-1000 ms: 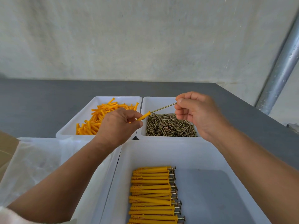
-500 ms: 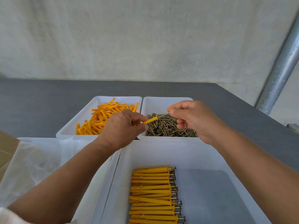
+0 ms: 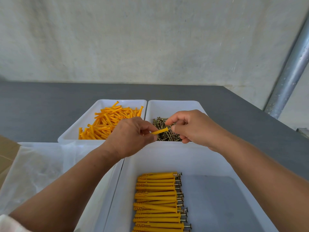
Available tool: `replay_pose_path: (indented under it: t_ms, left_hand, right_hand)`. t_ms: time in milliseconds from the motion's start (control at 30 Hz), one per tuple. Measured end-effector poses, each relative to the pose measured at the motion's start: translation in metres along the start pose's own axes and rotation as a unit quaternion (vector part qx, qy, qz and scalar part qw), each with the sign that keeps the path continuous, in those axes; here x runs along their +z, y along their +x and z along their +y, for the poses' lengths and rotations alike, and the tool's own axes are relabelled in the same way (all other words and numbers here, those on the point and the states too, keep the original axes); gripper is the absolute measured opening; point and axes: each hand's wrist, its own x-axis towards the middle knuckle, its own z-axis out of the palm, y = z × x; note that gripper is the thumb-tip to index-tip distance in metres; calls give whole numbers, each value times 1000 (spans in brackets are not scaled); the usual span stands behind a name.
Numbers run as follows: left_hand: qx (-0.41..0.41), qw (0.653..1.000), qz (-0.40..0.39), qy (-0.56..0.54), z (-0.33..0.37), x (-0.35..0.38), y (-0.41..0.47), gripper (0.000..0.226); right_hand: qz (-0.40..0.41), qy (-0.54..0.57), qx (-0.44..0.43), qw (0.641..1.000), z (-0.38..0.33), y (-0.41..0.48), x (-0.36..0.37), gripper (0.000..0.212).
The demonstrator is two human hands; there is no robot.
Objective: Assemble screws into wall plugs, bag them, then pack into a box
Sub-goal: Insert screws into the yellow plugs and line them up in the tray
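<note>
My left hand [image 3: 132, 137] pinches a yellow wall plug [image 3: 160, 131] by its left end, the plug pointing right and slightly up. My right hand [image 3: 194, 127] is at the plug's right end, fingertips pinching the head of a screw that is pushed almost fully into the plug; only a short bit of screw shows. Both hands hover over the white bin of loose screws [image 3: 164, 131]. To its left a white bin [image 3: 78, 131] holds loose yellow plugs [image 3: 107, 123]. In the near bin [image 3: 167, 158] lies a neat row of assembled plugs with screws [image 3: 158, 201].
A white bin with clear plastic bags [image 3: 38, 171] sits at the near left. A brown cardboard box edge [image 3: 6, 151] shows at the far left. The grey table [image 3: 41, 104] ends at a concrete wall; a metal pipe [image 3: 291, 74] slants at the right.
The screw, long and exposed a second ago, has slid into the plug. My right hand has moved left and down toward my left hand, which shifted slightly right.
</note>
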Motion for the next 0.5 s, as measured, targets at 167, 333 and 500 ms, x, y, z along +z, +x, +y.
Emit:
replay_pose_path:
  t_ms: [167,333,500]
  left_hand:
    - [14,1000,-18,18,0,0,-2,16]
    - [23,998,-63,21,1,-1,-2,16]
    - [5,999,-34,-35,1,-3,0,3]
  right_hand:
    - [-38,-145,-46,988,-5,-5,3,26]
    - [-86,-237,-48,966,-8,-8,4,19]
    - [-135,-235,-18,962,-8,-10,3,18]
